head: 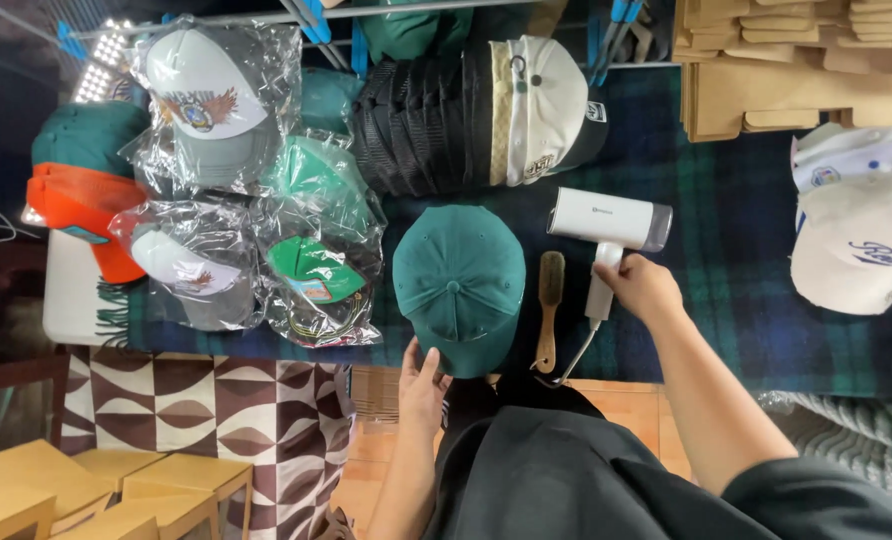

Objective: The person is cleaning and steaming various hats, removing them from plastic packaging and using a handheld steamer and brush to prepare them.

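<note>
A dark green cap [459,280] lies flat on the plaid blanket [726,250], its brim toward me. My left hand [423,385] touches the brim's near edge, fingers spread. My right hand [641,287] grips the handle of a white handheld steamer [609,222], whose head lies across the blanket just right of the cap. A wooden brush [549,310] rests between the cap and the steamer's handle. The steamer's cord [571,365] trails toward my body.
Bagged caps [216,110] in clear plastic lie left of the green cap. A row of stacked black and cream caps [476,115] sits behind it. White caps [856,235] lie at right, folded cardboard [786,70] at the far right back. Wooden stools [86,485] stand lower left.
</note>
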